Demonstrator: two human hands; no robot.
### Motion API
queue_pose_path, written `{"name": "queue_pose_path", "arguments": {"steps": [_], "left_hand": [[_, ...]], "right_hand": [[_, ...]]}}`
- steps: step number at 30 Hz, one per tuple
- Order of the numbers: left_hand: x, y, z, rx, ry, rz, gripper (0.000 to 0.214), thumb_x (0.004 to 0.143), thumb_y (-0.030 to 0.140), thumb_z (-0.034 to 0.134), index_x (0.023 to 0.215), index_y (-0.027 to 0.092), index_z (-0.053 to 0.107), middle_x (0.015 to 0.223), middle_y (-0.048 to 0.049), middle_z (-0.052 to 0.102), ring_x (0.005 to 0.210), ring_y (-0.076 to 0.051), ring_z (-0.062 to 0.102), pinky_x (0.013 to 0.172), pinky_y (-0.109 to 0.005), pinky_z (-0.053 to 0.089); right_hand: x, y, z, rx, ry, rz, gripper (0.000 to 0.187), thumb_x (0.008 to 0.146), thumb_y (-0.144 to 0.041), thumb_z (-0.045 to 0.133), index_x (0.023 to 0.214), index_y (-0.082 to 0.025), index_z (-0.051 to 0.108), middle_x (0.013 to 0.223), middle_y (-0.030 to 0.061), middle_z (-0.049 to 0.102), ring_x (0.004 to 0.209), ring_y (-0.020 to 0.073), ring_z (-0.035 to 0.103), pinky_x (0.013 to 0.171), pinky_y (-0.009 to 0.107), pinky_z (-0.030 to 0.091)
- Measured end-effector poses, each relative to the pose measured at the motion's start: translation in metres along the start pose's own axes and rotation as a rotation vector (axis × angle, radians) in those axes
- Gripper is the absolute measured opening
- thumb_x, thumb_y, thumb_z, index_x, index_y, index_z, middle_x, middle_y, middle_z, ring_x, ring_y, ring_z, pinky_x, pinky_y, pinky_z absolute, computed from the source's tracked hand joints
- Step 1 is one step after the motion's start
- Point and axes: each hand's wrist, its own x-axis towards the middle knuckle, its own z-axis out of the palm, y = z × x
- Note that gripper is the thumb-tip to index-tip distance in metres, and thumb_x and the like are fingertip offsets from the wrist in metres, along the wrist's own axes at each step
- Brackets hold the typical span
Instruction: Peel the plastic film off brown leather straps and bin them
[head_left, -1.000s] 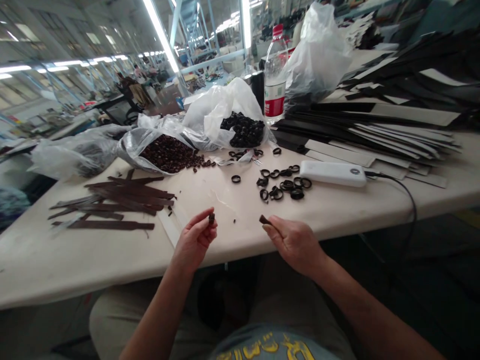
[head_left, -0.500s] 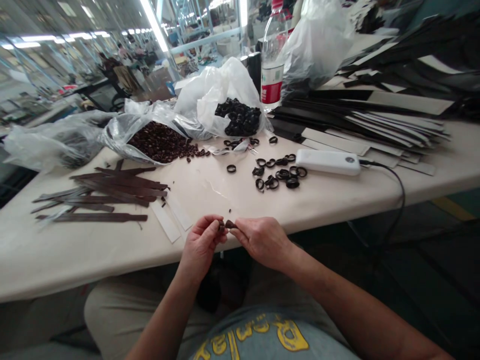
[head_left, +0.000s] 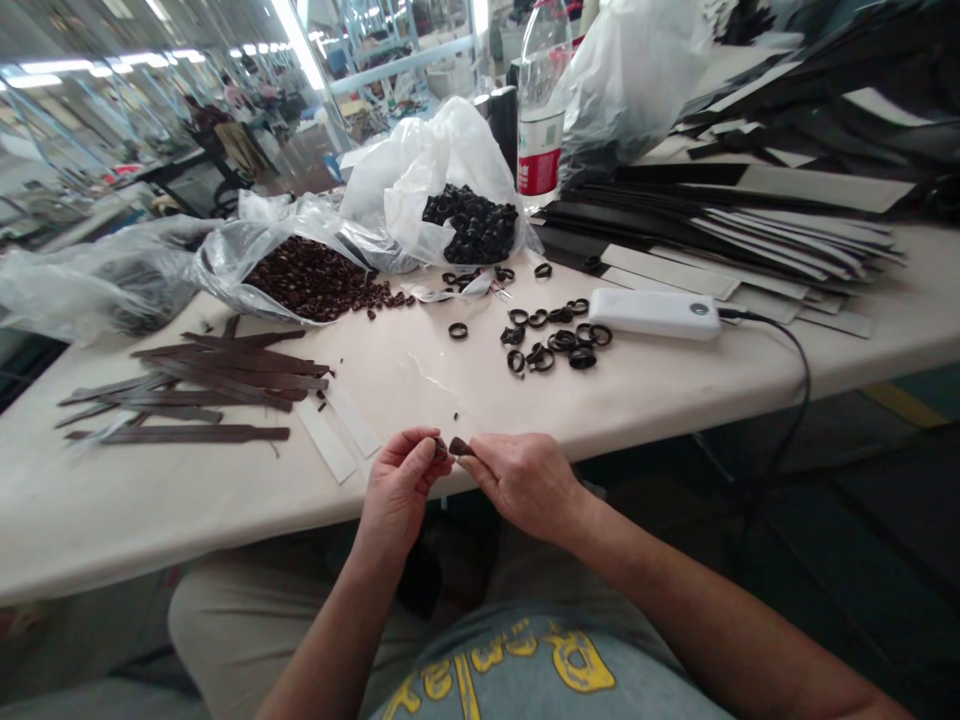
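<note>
Hands meet just over the near edge of the table (head_left: pixel 112 520), about its middle. Left hand (head_left: pixel 397 485) pinches a small brown loop (head_left: pixel 441 450) between thumb and forefinger. Right hand (head_left: pixel 525 480) pinches a brown strap (head_left: pixel 460 446) close behind its pointed tip. The tip touches the loop; whether it has entered cannot be told. Brown strips (head_left: pixel 217 385) lie toward the left edge. A clear bag (head_left: pixel 225 260) of brown loops and a white bag (head_left: pixel 442 150) of black loops sit open toward the far edge. Loose black rings (head_left: pixel 559 340) lie mid-table, just beside a white power bank (head_left: pixel 656 314).
</note>
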Motion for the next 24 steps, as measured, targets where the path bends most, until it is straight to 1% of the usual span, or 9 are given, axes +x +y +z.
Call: {"name": "queue_pose_path", "arguments": {"steps": [6,11,14,17,22,24], "left_hand": [[-0.003,-0.006,0.0,-0.019,-0.041,0.019,0.03,0.059,0.033,0.09,0.076,0.017,0.07,0.071,0.0,0.072,0.065,-0.011,0.067,0.062,-0.02,0.056],[-0.001,-0.009,-0.004,-0.013,-0.016,0.077,0.029,0.056,0.031,0.092,0.073,0.018,0.073,0.073,0.0008,0.071,0.064,-0.009,0.065,0.06,-0.016,0.053],[0.001,-0.01,-0.005,0.033,-0.022,0.094,0.029,0.056,0.033,0.091,0.073,0.018,0.074,0.072,0.0006,0.071,0.062,-0.009,0.064,0.061,-0.017,0.052],[0.001,-0.007,-0.006,0.146,-0.059,0.148,0.024,0.061,0.032,0.089,0.074,0.019,0.075,0.073,0.0006,0.07,0.066,-0.01,0.064,0.065,-0.019,0.053],[-0.002,0.007,-0.006,0.499,-0.184,0.322,0.01,0.069,0.023,0.083,0.075,0.019,0.076,0.078,-0.0012,0.067,0.075,-0.013,0.062,0.07,-0.021,0.05],[-0.004,0.01,-0.005,0.569,-0.222,0.336,0.008,0.07,0.021,0.082,0.075,0.019,0.076,0.078,-0.0012,0.066,0.074,-0.012,0.061,0.068,-0.02,0.049]], "right_hand": [[0.001,-0.003,0.002,-0.021,-0.042,-0.008,0.032,0.103,-0.036,0.045,0.082,-0.017,0.06,0.07,0.003,0.067,0.059,0.0155,0.059,0.055,0.029,0.024],[0.0,-0.003,0.003,-0.024,-0.082,-0.011,0.029,0.101,-0.036,0.049,0.083,-0.017,0.061,0.07,0.0028,0.068,0.061,0.0163,0.061,0.055,0.03,0.025],[-0.001,-0.004,0.002,-0.037,-0.126,-0.03,0.026,0.101,-0.034,0.051,0.084,-0.017,0.061,0.073,0.003,0.069,0.062,0.017,0.062,0.055,0.03,0.025],[-0.001,-0.003,0.002,-0.048,-0.157,-0.044,0.024,0.101,-0.034,0.051,0.087,-0.017,0.061,0.076,0.0033,0.07,0.064,0.0174,0.063,0.056,0.031,0.025],[-0.004,0.0,0.004,-0.051,-0.185,-0.035,0.025,0.102,-0.033,0.05,0.088,-0.017,0.062,0.077,0.0037,0.07,0.063,0.0176,0.064,0.055,0.031,0.025],[-0.005,0.001,0.007,-0.025,-0.174,-0.044,0.026,0.103,-0.032,0.047,0.09,-0.016,0.063,0.077,0.0043,0.071,0.064,0.018,0.064,0.055,0.031,0.027]]}}
